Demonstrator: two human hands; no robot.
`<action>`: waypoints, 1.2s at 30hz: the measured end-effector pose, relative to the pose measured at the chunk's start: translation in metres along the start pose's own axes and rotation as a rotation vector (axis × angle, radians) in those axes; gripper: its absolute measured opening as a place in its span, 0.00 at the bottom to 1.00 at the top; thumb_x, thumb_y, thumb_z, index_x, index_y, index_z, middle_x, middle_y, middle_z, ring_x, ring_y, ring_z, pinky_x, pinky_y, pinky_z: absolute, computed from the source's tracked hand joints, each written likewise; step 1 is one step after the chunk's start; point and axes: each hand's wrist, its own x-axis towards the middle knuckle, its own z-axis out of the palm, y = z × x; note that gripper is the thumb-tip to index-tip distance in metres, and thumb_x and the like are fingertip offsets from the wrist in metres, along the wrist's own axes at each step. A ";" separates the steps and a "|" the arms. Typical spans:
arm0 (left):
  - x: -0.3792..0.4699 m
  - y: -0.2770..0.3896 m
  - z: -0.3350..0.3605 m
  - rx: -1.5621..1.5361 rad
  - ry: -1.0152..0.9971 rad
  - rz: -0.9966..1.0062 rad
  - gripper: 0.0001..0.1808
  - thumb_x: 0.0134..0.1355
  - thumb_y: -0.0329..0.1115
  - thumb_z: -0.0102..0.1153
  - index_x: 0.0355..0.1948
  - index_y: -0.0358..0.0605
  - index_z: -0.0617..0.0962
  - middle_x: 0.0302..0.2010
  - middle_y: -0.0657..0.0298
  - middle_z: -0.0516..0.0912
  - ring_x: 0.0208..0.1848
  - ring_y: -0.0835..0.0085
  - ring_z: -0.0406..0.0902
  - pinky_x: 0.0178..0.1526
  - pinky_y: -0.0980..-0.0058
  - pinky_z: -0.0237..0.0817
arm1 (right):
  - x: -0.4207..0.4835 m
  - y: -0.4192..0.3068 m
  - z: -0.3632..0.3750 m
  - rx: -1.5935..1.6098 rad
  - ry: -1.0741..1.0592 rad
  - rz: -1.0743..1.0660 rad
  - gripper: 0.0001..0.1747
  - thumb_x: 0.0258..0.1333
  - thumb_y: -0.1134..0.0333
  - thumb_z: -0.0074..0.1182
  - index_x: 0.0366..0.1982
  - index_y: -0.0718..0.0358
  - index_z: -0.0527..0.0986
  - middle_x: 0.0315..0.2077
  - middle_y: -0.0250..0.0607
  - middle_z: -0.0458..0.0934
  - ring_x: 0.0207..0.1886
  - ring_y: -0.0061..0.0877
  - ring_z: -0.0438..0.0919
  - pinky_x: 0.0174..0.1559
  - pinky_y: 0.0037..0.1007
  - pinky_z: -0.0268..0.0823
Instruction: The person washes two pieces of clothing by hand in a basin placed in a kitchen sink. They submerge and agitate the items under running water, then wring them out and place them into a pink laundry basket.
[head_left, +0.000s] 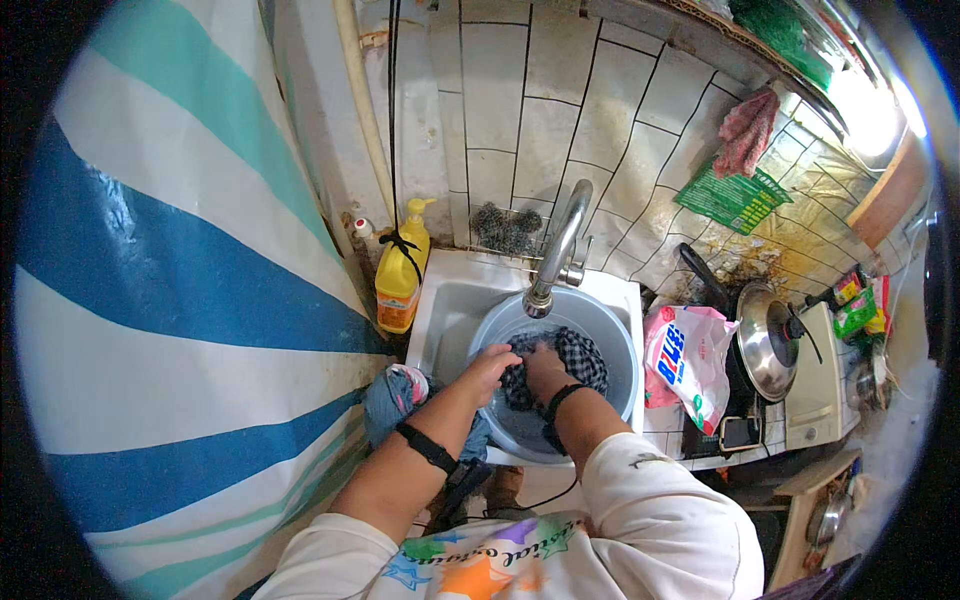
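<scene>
A dark checked cloth (583, 358) lies wet in a pale blue plastic basin (628, 330), which stands in a white sink (450, 277) under a chrome tap (559, 247). My right hand (546, 367) presses into the cloth inside the basin; its fingertips are hidden in the folds, so its grip is unclear. Just left of it, my left hand (493, 367) is at the cloth's left edge, fingers bent; whether it pinches any fabric cannot be told. Both arms wear black bands. Bunched blue-grey fabric (386, 409) with a pink and white piece hangs over the sink's left front edge.
A yellow pump bottle (399, 281) stands left of the sink, beside a striped curtain (202, 277). Dark scouring pads (506, 229) sit behind the basin. On the right are a pink and white plastic bag (694, 360), a lidded pan (765, 341) and a phone (741, 433).
</scene>
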 end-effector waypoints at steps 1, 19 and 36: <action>0.000 0.000 0.000 0.002 0.012 0.015 0.39 0.50 0.44 0.66 0.64 0.52 0.66 0.69 0.56 0.58 0.73 0.60 0.46 0.68 0.50 0.40 | 0.003 0.008 -0.007 0.014 -0.004 -0.050 0.30 0.47 0.61 0.63 0.54 0.58 0.73 0.59 0.53 0.68 0.52 0.42 0.77 0.50 0.40 0.72; -0.038 0.026 0.026 -0.156 -0.270 -0.353 0.57 0.50 0.84 0.31 0.74 0.62 0.49 0.75 0.58 0.48 0.76 0.52 0.40 0.66 0.30 0.32 | -0.157 0.017 -0.153 2.488 -0.038 -0.430 0.21 0.62 0.57 0.49 0.48 0.65 0.76 0.50 0.45 0.79 0.52 0.39 0.76 0.59 0.44 0.66; -0.040 0.012 0.023 -0.055 -0.257 -0.004 0.52 0.46 0.66 0.67 0.67 0.50 0.64 0.67 0.59 0.66 0.68 0.60 0.61 0.67 0.45 0.46 | -0.135 -0.016 -0.084 0.647 0.290 -0.098 0.33 0.33 0.67 0.66 0.47 0.67 0.72 0.41 0.53 0.77 0.42 0.46 0.79 0.47 0.37 0.71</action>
